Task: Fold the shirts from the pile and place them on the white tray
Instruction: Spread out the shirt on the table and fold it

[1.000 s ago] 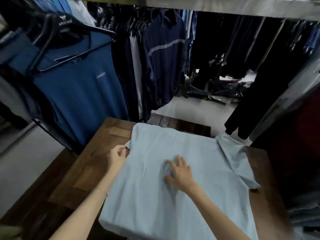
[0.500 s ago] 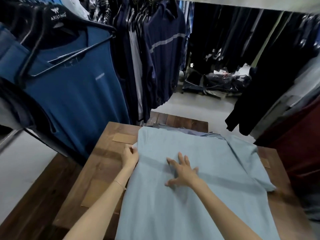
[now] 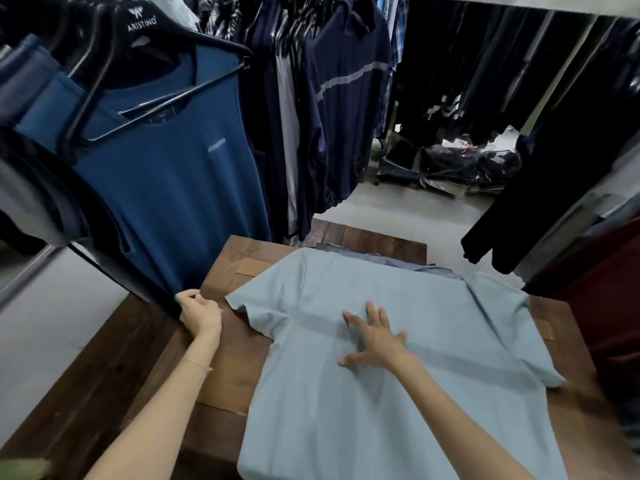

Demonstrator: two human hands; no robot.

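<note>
the light blue shirt [image 3: 450,341] is lying spread out flat on the wooden table [image 3: 239,368], with both short sleeves out to the sides. the right hand [image 3: 375,341] is lying flat on the middle of it, fingers wide apart, pressing down and gripping nothing. the left hand [image 3: 199,313] is off the shirt, just beside the left sleeve, with its fingers curled in. it is right against the hem of the dark blue hanging shirt [image 3: 166,174], and i cannot tell if it is pinching that hem or nothing at all.

i think the hanging shirt could be getting in the way, or getting tugged by that hand. the near end of the light blue shirt looks like it is hanging off the table, so it could be slipping down if the right hand lets go.

i am not seeing the white tray anywhere. some more cloth [image 3: 398,263] is peeking out at the far edge. plastic bags [image 3: 464,164] on the floor are holding dark clothes, i think.
</note>
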